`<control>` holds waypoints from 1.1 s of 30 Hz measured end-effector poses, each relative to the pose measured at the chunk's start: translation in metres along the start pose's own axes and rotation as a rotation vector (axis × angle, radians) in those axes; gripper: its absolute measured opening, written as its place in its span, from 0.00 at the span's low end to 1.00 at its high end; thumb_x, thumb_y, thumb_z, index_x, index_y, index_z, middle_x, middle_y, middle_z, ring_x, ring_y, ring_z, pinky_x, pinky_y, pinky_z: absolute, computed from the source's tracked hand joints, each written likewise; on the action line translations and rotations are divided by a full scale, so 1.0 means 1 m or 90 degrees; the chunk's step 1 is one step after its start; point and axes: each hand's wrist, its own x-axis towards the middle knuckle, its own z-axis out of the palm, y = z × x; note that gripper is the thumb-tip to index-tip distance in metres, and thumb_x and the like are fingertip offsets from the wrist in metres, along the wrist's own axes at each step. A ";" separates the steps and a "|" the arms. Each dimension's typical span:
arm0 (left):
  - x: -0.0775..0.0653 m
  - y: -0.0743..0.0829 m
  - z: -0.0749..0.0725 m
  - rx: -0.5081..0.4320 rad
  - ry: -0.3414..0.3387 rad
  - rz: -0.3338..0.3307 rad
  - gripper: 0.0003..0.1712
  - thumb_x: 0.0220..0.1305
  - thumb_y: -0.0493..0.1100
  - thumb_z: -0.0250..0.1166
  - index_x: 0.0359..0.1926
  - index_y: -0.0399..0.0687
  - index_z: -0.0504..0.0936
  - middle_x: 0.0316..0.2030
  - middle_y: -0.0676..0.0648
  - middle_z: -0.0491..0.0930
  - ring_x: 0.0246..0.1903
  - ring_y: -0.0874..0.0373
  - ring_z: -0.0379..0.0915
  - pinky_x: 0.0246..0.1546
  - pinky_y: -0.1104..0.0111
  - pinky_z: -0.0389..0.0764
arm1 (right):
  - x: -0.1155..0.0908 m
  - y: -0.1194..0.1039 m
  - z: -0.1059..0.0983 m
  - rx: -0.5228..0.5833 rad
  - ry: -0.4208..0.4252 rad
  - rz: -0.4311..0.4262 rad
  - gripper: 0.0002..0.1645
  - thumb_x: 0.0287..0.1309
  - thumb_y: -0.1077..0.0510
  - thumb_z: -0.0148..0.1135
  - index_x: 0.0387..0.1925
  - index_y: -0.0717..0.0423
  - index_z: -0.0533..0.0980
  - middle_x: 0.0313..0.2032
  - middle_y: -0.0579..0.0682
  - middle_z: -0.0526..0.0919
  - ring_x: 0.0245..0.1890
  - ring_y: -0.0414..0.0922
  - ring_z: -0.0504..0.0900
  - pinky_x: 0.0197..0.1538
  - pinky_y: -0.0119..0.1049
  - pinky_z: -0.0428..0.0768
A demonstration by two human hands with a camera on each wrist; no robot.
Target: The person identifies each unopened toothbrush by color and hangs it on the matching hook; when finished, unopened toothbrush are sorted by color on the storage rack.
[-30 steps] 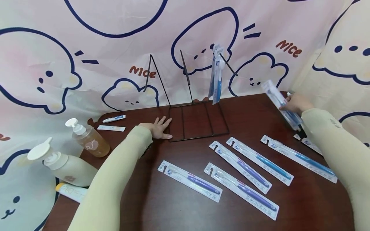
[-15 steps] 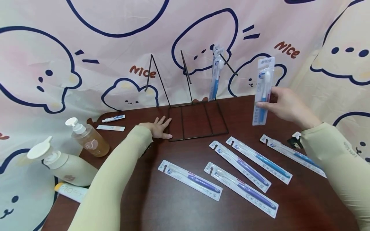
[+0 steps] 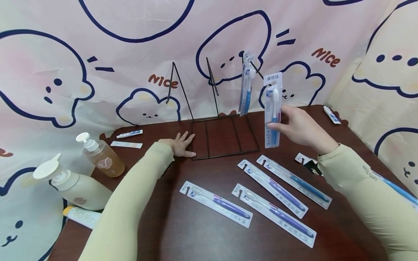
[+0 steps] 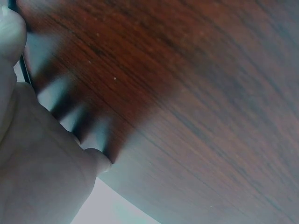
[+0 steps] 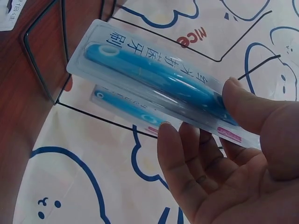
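My right hand (image 3: 298,125) pinches a packaged blue toothbrush (image 3: 272,108) between thumb and fingers, upright, hanging-hole end up. It is near the front tip of the right prong of a black wire display rack (image 3: 225,155). Packaged blue toothbrushes (image 3: 248,87) hang on that prong; the other two prongs are bare. In the right wrist view the held toothbrush (image 5: 154,77) shows its blue handle, the hanging ones behind it. My left hand (image 3: 179,145) lies with fingers spread at the rack's left base edge. The left wrist view shows that hand (image 4: 42,154) against the brown tabletop (image 4: 187,116).
Packaged purple toothbrushes (image 3: 217,204) and a blue one (image 3: 295,182) lie in front; another (image 3: 303,158) is partly under the right sleeve. Left are an amber pump bottle (image 3: 103,159), a white pump bottle (image 3: 81,190) and tubes (image 3: 130,134). A small tube (image 3: 332,115) lies far right.
My right hand has lifted a packaged toothbrush from the right side, turned it upright and carried it left toward the rack's right prong. The left hand has stayed in place.
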 end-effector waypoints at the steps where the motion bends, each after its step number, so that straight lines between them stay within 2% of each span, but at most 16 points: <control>1: 0.000 0.000 0.000 -0.001 -0.001 -0.001 0.54 0.57 0.72 0.48 0.71 0.61 0.27 0.70 0.46 0.22 0.67 0.42 0.18 0.59 0.40 0.45 | 0.001 0.000 0.000 0.002 0.000 0.002 0.37 0.57 0.45 0.60 0.64 0.54 0.61 0.51 0.60 0.74 0.44 0.57 0.78 0.44 0.56 0.74; 7: 0.001 0.001 -0.003 0.005 -0.009 -0.002 0.53 0.57 0.72 0.47 0.70 0.62 0.25 0.70 0.46 0.20 0.67 0.42 0.17 0.59 0.41 0.45 | 0.005 0.002 0.003 0.013 0.007 0.008 0.40 0.57 0.44 0.59 0.67 0.52 0.58 0.53 0.60 0.72 0.45 0.57 0.77 0.44 0.57 0.74; 13: 0.002 0.000 -0.003 0.001 -0.007 0.000 0.54 0.57 0.72 0.47 0.70 0.62 0.26 0.70 0.46 0.21 0.67 0.42 0.17 0.59 0.40 0.45 | 0.015 0.006 0.010 0.018 0.003 0.018 0.40 0.57 0.41 0.58 0.66 0.53 0.60 0.54 0.59 0.73 0.46 0.57 0.77 0.46 0.57 0.73; 16: 0.001 -0.001 -0.003 0.002 -0.004 -0.005 0.54 0.57 0.72 0.47 0.70 0.62 0.26 0.70 0.46 0.21 0.67 0.42 0.17 0.59 0.40 0.45 | 0.029 0.007 0.013 0.031 -0.006 0.017 0.39 0.57 0.40 0.57 0.66 0.51 0.60 0.55 0.57 0.72 0.47 0.55 0.77 0.47 0.56 0.72; 24: 0.001 -0.001 0.002 0.004 -0.006 -0.006 0.54 0.57 0.73 0.47 0.71 0.62 0.27 0.70 0.46 0.22 0.67 0.42 0.19 0.58 0.41 0.47 | 0.074 0.008 0.020 0.056 -0.022 0.004 0.35 0.59 0.44 0.57 0.63 0.56 0.63 0.51 0.57 0.75 0.42 0.51 0.78 0.39 0.46 0.76; 33: -0.001 0.000 0.002 0.006 0.006 -0.007 0.53 0.57 0.72 0.48 0.71 0.61 0.28 0.70 0.46 0.23 0.67 0.42 0.20 0.58 0.40 0.47 | 0.107 0.008 0.023 0.073 -0.034 0.036 0.37 0.61 0.45 0.54 0.66 0.57 0.58 0.56 0.59 0.71 0.48 0.52 0.77 0.46 0.48 0.75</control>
